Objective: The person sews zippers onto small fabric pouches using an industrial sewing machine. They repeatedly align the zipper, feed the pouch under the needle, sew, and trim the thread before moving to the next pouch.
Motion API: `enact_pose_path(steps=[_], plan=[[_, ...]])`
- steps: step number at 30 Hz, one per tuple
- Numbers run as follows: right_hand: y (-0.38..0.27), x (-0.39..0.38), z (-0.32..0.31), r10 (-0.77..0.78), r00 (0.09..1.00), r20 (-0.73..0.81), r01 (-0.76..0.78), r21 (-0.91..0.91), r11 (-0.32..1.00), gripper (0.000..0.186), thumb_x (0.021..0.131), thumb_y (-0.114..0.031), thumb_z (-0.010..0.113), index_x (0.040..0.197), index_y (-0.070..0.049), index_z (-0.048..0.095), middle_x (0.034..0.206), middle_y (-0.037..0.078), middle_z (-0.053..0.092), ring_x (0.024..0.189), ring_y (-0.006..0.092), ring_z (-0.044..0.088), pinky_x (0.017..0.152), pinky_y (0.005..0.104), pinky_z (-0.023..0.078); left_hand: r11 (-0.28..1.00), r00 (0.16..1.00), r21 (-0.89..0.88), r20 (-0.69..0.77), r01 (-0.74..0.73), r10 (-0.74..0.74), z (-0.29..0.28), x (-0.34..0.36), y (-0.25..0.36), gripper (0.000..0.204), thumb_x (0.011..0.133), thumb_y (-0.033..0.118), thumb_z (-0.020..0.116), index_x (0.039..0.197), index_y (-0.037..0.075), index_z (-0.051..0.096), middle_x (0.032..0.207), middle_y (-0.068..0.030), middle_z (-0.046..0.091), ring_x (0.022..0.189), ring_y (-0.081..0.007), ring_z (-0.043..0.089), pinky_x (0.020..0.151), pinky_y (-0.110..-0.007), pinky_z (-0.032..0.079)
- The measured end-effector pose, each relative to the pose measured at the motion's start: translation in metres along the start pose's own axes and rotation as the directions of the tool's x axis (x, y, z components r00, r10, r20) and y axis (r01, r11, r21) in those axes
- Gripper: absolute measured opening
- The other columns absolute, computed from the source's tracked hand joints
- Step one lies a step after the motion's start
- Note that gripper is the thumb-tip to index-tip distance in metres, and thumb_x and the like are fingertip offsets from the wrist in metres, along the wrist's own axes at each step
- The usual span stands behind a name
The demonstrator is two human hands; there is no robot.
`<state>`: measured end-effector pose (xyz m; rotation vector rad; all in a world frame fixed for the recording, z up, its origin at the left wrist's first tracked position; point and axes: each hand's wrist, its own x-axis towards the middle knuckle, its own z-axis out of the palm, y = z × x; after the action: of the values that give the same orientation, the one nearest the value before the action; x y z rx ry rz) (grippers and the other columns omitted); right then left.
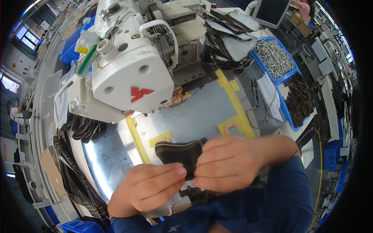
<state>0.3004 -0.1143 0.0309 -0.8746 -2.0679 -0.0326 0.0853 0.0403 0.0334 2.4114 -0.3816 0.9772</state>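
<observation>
The left hand (149,186) and right hand (227,165) meet low over the shiny metal surface (194,112), both closed in a pinch on a dark curved leather piece (179,152) with a pale stitched edge, held just above the surface between yellow tape strips (233,101). Beyond it stands the white sewing machine (132,66). Stacked dark cut pieces (229,42) lie behind, with a blue bin of metal buckles (275,58) to the right. More dark pieces (87,128) sit at the left.
</observation>
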Motion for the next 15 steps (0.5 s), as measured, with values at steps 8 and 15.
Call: enact_pose_path(steps=[8,15], plan=[[0.003,-0.001,0.01,0.004,0.989,-0.145,-0.008,-0.029,1.0,0.018,0.086,-0.011,0.072,0.097,0.003,0.071,0.092,0.011,0.065,0.084,0.0262,0.066,0.072,0.0374,0.054,0.946,0.999,-0.323,0.042,0.043,-0.031,0.008,-0.01,-0.017,0.024,0.084,0.013,0.087,0.098,-0.003,0.077,0.115,-0.0209,0.076,0.092,-0.0322,0.078,0.073,-0.036,0.064],[0.005,-0.001,0.007,0.013,0.989,-0.149,-0.028,-0.096,0.995,0.018,0.087,-0.011,0.071,0.098,0.003,0.07,0.091,0.01,0.064,0.083,0.0256,0.066,0.074,0.038,0.053,0.935,0.991,-0.336,-0.023,0.114,-0.13,0.024,-0.02,-0.016,0.029,0.078,0.004,0.085,0.105,-0.001,0.078,0.108,-0.0181,0.077,0.092,-0.0344,0.077,0.078,-0.04,0.063]])
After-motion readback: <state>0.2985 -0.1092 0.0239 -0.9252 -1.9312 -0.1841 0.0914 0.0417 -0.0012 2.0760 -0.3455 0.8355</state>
